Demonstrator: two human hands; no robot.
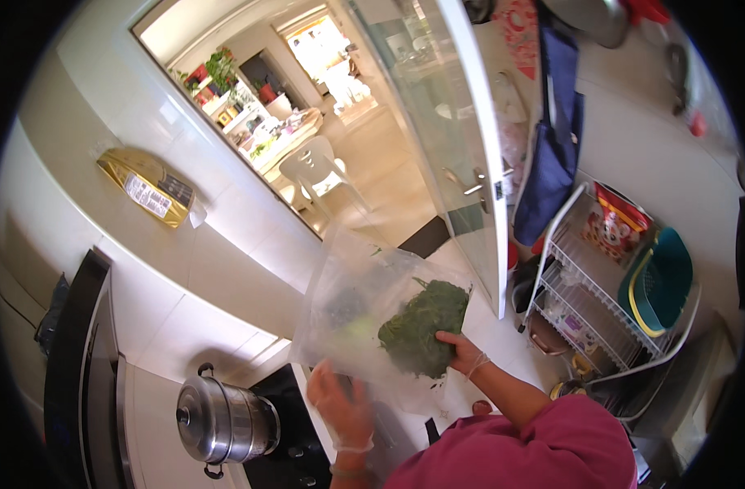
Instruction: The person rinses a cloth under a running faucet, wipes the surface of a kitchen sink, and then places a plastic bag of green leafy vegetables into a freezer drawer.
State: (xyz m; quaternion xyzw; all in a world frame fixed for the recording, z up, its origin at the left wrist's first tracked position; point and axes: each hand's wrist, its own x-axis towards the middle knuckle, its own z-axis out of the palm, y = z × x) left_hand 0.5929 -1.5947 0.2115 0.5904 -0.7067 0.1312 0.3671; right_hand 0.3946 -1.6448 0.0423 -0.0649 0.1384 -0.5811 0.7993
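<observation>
My right hand (461, 353), in what looks like a thin clear glove, grips a flat clump of dark green leaves (426, 324) with the thumb on top. Around and behind the leaves spreads a large translucent plastic bag (348, 263), with a few green scraps on it. Whether the clump lies inside the bag or in front of it, I cannot tell. My left hand (341, 400), blurred by motion and also apparently gloved, is by the bag's lower left edge near the stove. Its fingers are too blurred to show a hold.
A lidded steel steamer pot (216, 419) stands on the black cooktop (290, 440) at lower left. A glass door (430, 122) stands ajar ahead. To the right, a wire rack (586, 287) holds a teal basket (669, 275) and a red snack bag (617, 223).
</observation>
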